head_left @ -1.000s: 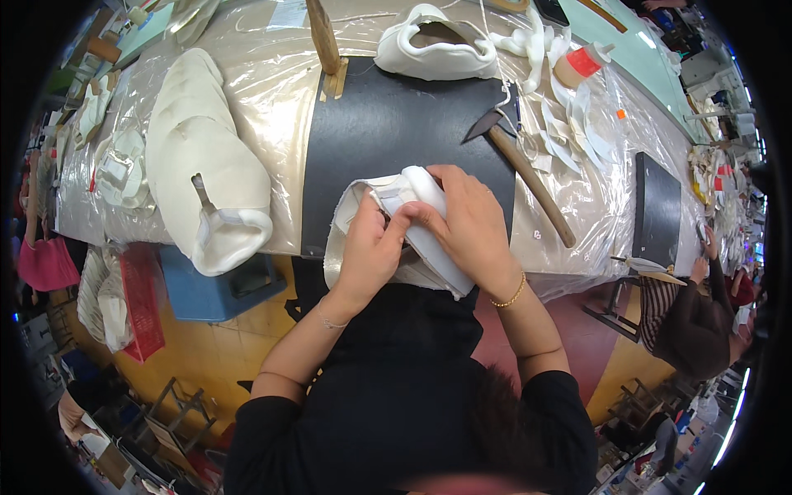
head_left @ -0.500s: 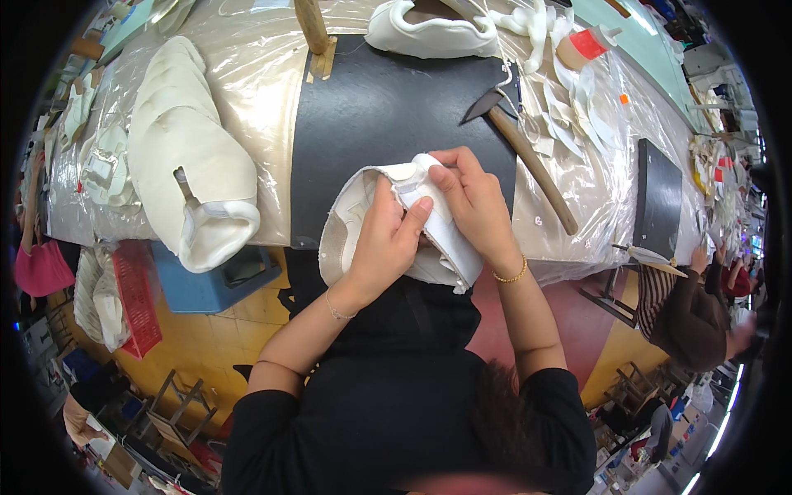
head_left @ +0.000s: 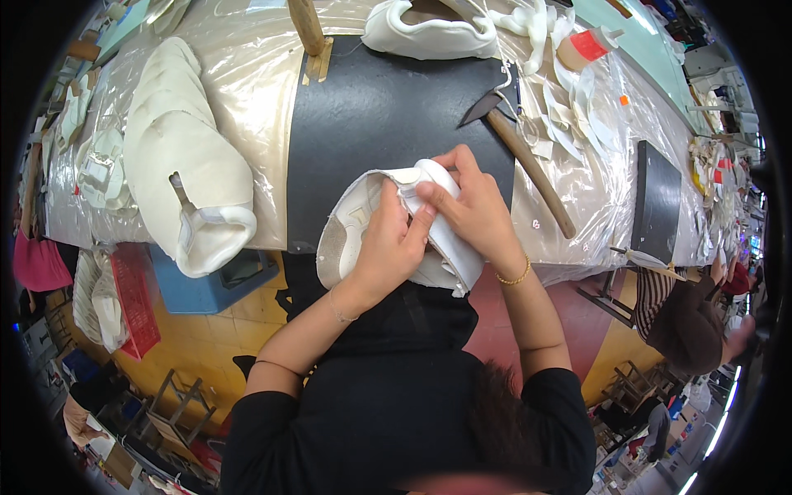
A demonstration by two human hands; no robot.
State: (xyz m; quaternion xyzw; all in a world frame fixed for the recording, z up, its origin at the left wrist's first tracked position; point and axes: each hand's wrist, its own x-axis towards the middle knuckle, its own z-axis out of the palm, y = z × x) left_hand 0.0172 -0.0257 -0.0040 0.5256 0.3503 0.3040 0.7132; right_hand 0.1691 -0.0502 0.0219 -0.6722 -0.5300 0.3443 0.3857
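Observation:
Both hands hold a white shoe upper (head_left: 353, 216) over the near edge of a black work mat (head_left: 363, 115). My left hand (head_left: 394, 241) is closed on it, with fingers inside the opening and the thumb against the padded collar. My right hand (head_left: 470, 206) pinches the collar's rounded white rim (head_left: 433, 172) between thumb and fingers. The upper's pale, rough-edged lining faces up on the left side. Beyond my right hand, a hammer (head_left: 528, 161) with a wooden handle and dark head lies partly on the mat.
Nested cream shoe uppers (head_left: 177, 132) lie on the plastic-covered table at left. Another white upper (head_left: 429, 41) is at the mat's far edge, near a red-labelled bottle (head_left: 587, 48) and white cut pieces (head_left: 569, 107). Below are a blue stool (head_left: 206, 280) and red basket (head_left: 136, 301).
My right thumb has shifted slightly left and down along the collar rim. Both hands keep their grip, and the upper stays in almost the same place.

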